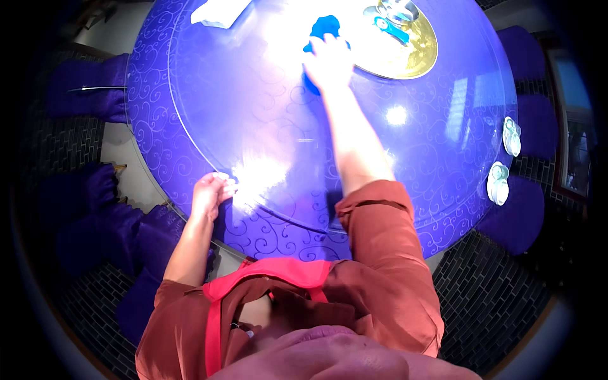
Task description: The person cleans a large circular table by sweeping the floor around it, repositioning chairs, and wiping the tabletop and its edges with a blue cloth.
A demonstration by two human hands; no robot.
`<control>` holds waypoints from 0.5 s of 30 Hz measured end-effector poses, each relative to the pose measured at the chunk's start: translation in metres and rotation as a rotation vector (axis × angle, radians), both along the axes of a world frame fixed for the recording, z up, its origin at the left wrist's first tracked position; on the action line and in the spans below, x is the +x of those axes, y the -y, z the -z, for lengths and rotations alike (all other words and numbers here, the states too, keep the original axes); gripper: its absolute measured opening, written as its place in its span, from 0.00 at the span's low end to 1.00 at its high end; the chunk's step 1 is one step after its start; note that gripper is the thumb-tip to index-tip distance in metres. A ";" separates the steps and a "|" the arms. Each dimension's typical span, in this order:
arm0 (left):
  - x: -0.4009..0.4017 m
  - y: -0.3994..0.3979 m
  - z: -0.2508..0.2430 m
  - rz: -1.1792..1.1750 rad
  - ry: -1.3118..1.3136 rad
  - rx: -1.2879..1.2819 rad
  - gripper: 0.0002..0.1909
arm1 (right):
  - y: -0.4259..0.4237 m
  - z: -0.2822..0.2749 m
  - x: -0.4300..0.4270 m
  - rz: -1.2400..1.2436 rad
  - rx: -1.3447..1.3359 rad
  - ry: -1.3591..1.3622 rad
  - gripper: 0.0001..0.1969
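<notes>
My right hand (pixel 330 61) reaches far out over the round glass turntable (pixel 266 118) and presses on a blue cloth (pixel 327 26). Glare washes out part of that hand and the glass around it. At the near left, the curled fingers of my left hand (pixel 216 192) hold the turntable's rim. Beneath the glass spreads a purple tablecloth (pixel 285 240) with a scroll pattern. Just right of the cloth sits a gold-coloured round tray (pixel 413 66), bearing a metal bowl (pixel 400 10) and a blue-handled tool (pixel 392 29) that I cannot identify further.
A white item (pixel 221 12), perhaps folded paper or cloth, lies at the far left of the glass. White tableware sets (pixel 512 137) (pixel 498 184) stand along the right table edge. Purple-covered chairs (pixel 515 216) (pixel 85 88) surround the table on a dark tiled floor (pixel 489 285).
</notes>
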State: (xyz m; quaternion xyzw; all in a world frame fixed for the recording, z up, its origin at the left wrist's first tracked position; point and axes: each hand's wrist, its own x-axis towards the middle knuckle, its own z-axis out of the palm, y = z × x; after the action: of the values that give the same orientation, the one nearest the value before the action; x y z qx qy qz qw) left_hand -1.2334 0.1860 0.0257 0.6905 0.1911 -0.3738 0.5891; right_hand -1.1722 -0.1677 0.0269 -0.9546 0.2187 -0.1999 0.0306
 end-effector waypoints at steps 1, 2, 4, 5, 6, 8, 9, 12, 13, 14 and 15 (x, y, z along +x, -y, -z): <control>-0.004 0.000 0.001 0.010 -0.024 -0.005 0.05 | -0.021 -0.001 0.016 -0.055 0.058 0.029 0.15; -0.009 0.005 -0.003 0.011 -0.044 -0.005 0.05 | -0.036 0.006 0.027 -0.152 0.134 0.082 0.11; -0.017 0.001 0.002 0.026 -0.059 -0.020 0.05 | -0.071 0.003 0.018 -0.328 0.196 0.157 0.10; -0.021 0.000 0.002 0.050 -0.058 -0.017 0.06 | -0.085 -0.003 0.004 -0.439 0.223 0.084 0.11; -0.022 0.005 0.002 0.063 -0.059 -0.031 0.06 | -0.096 0.001 -0.018 -0.534 0.202 0.175 0.10; -0.028 0.008 -0.002 0.076 -0.058 -0.045 0.07 | -0.108 -0.013 -0.055 -0.586 0.272 0.073 0.13; -0.032 0.008 -0.005 0.106 -0.084 -0.041 0.07 | -0.120 -0.008 -0.091 -0.604 0.293 0.093 0.18; -0.038 0.011 -0.011 0.191 -0.159 -0.087 0.08 | -0.112 -0.023 -0.185 -0.602 0.398 -0.115 0.22; -0.039 0.011 -0.011 0.250 -0.203 -0.132 0.09 | -0.099 -0.023 -0.210 -0.561 0.362 -0.116 0.20; -0.038 0.010 -0.011 0.259 -0.238 -0.123 0.09 | -0.083 -0.020 -0.233 -0.465 0.339 -0.064 0.19; -0.036 0.008 -0.009 0.260 -0.247 -0.120 0.09 | -0.064 -0.027 -0.244 -0.354 0.314 -0.149 0.19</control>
State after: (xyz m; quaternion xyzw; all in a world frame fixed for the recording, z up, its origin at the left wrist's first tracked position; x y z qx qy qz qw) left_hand -1.2693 0.1783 0.0352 0.6219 0.1484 -0.5395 0.5480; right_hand -1.4164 -0.1040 0.0536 -0.9737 0.0780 -0.0839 0.1971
